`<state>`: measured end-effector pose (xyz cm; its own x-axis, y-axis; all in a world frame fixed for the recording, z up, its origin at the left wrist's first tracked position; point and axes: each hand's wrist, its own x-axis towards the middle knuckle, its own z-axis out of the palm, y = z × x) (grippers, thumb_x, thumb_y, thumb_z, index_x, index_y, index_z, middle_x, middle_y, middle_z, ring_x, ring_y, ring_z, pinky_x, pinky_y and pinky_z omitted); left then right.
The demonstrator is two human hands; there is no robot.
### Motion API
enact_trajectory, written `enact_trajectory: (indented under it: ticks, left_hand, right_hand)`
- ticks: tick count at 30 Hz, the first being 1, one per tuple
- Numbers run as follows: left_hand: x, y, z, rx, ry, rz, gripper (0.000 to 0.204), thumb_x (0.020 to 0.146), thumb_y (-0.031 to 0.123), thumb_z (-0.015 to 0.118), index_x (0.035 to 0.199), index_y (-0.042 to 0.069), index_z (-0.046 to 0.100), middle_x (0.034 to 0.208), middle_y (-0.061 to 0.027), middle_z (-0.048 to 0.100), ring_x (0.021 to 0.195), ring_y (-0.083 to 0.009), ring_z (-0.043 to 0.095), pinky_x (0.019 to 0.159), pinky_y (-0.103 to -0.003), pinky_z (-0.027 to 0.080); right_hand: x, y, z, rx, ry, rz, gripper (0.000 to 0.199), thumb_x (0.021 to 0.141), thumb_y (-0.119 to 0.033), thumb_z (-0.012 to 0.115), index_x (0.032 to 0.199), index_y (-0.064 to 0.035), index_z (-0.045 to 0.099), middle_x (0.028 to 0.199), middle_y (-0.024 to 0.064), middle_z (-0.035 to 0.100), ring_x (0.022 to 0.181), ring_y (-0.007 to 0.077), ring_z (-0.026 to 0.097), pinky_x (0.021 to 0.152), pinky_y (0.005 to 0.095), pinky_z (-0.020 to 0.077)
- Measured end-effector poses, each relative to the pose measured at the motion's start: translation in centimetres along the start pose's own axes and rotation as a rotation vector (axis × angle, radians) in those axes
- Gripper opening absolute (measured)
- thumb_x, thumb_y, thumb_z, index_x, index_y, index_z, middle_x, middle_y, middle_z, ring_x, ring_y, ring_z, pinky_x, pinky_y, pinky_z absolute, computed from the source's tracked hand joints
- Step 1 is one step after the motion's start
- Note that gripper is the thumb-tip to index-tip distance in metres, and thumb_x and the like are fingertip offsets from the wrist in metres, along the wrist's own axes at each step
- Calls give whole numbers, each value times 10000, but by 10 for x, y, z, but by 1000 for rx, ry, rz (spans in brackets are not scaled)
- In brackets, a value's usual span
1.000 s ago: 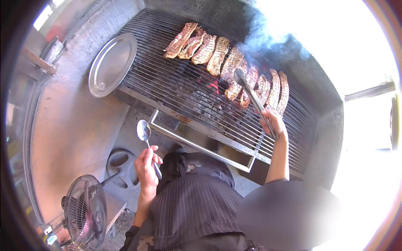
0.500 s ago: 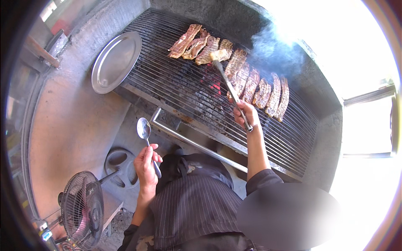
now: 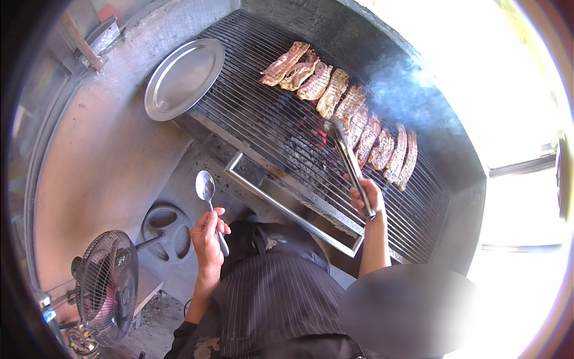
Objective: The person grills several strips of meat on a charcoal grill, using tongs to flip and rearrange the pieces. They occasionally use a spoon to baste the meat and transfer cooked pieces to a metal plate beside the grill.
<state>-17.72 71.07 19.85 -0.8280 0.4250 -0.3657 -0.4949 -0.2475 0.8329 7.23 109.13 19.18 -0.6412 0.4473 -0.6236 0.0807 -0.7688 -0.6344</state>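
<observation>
My left hand [image 3: 207,242] is closed round the handle of a metal spoon [image 3: 205,186], bowl upward, above the floor in front of the grill. My right hand [image 3: 368,198] grips metal tongs [image 3: 348,157] over the grill grate [image 3: 287,128]. The tong tips are beside the middle strips and hold no meat that I can see; whether they touch one I cannot tell. Several browned strips of meat [image 3: 333,93] lie side by side in a slanting row across the grate. Red embers [image 3: 320,136] glow beneath the bars.
An oval metal platter [image 3: 185,80] rests at the grill's left end. Smoke [image 3: 409,93] rises at the back right. A metal bar handle [image 3: 281,203] runs along the front. A black fan [image 3: 107,287] and a grey handwheel [image 3: 167,233] are at the lower left.
The tongs have let go of a meat strip, which now lies flat in the row. My right hand has drawn back toward me. My left hand keeps the spoon in place.
</observation>
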Motion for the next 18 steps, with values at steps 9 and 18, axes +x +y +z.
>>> enact_trajectory:
  ticks: [9, 18]
  left_hand:
    - [4, -2, 17, 33, -82, -14, 261, 1046, 188, 604, 1053, -45, 721, 690, -2, 544, 640, -106, 528, 631, -284, 506]
    - [0, 0, 4, 16, -17, -17, 259, 1048, 179, 592, 1063, -48, 716, 689, -1, 540, 642, -104, 525, 632, -285, 504]
  right_hand:
    - [74, 17, 29, 123, -84, -173, 446, 1008, -291, 544, 1355, -12, 551, 679, 17, 515, 410, 117, 438, 370, 275, 361]
    - [-5, -22, 32, -394, 77, -150, 416, 981, -254, 548, 1273, 27, 638, 668, 41, 559, 401, 104, 445, 379, 260, 363]
